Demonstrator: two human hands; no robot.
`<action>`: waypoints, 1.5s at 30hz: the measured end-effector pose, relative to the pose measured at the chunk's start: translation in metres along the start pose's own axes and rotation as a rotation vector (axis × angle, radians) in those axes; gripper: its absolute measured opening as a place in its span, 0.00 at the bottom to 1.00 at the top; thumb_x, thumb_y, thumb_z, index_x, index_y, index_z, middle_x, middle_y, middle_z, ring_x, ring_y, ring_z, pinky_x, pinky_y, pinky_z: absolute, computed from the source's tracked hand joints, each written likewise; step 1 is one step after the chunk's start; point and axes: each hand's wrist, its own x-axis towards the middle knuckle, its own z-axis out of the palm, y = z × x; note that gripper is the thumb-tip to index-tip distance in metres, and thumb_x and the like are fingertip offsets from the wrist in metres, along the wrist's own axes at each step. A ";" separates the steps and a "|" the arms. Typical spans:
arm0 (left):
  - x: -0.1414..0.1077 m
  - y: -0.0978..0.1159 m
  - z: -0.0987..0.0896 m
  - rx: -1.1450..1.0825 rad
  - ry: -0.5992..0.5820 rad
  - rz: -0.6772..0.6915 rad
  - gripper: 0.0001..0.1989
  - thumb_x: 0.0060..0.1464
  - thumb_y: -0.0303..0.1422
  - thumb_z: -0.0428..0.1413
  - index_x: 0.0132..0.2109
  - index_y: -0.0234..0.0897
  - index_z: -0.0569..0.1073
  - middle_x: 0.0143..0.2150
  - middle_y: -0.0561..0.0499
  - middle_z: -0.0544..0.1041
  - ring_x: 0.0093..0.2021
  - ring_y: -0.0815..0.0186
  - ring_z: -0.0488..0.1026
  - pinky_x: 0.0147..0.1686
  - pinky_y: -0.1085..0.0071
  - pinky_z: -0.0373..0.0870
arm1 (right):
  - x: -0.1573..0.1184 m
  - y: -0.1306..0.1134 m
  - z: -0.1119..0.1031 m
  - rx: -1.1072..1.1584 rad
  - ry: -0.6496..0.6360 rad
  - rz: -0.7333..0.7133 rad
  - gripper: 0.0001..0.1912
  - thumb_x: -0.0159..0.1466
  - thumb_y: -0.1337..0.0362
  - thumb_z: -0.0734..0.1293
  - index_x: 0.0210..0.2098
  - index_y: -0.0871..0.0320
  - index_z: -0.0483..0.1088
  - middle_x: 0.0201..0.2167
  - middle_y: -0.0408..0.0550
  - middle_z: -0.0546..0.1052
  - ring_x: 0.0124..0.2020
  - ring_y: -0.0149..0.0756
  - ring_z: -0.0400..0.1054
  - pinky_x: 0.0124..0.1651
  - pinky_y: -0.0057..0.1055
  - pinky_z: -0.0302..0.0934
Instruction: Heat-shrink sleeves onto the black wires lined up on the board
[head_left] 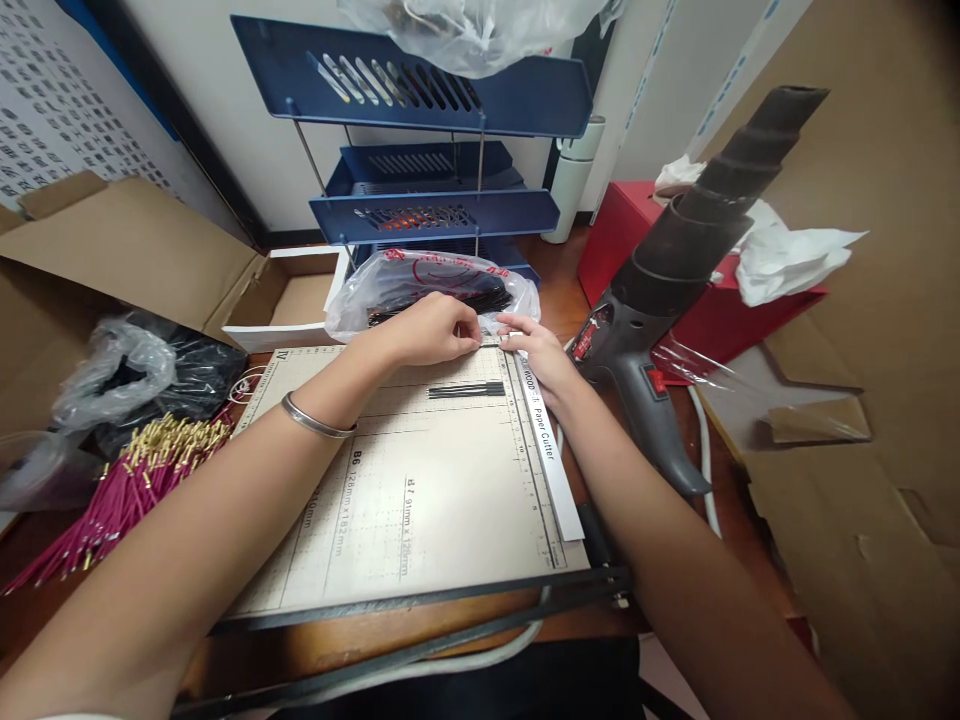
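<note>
A cream paper cutter board [457, 480] with printed ruler lines lies in the middle, a white strip marked "Paper Cutter" [551, 460] along its right side. Several thin black strips [465, 390] rest side by side near the top of the board. My left hand [442, 328], a metal bangle on its wrist, is pinched at the board's far edge; what it holds is too small to make out. Close by on the right is my right hand [531, 350], fingers apart at the top end of the white strip. Behind both hands, a clear plastic bag [435, 270] holds more black pieces.
A dark hot-air tool [660, 290] stands at right before a red tissue box [622, 230]. Blue tiered trays [435, 215] rise behind. On the left are magenta gold-tipped pieces [142, 480] and an open cardboard box [135, 250].
</note>
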 end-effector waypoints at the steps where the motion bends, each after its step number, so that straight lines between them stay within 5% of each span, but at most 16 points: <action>1: 0.000 0.000 0.000 0.002 -0.004 -0.002 0.08 0.57 0.28 0.59 0.38 0.35 0.84 0.37 0.48 0.86 0.35 0.64 0.78 0.38 0.70 0.67 | 0.000 0.000 0.000 -0.002 -0.003 0.002 0.26 0.40 0.67 0.73 0.42 0.55 0.77 0.39 0.41 0.72 0.36 0.32 0.64 0.43 0.33 0.59; 45: 0.003 0.000 0.003 0.022 0.030 0.004 0.09 0.58 0.31 0.59 0.41 0.34 0.85 0.37 0.47 0.85 0.35 0.63 0.77 0.39 0.70 0.67 | 0.002 0.000 0.000 0.024 -0.026 -0.008 0.24 0.42 0.69 0.72 0.41 0.54 0.76 0.36 0.41 0.73 0.35 0.33 0.67 0.41 0.34 0.61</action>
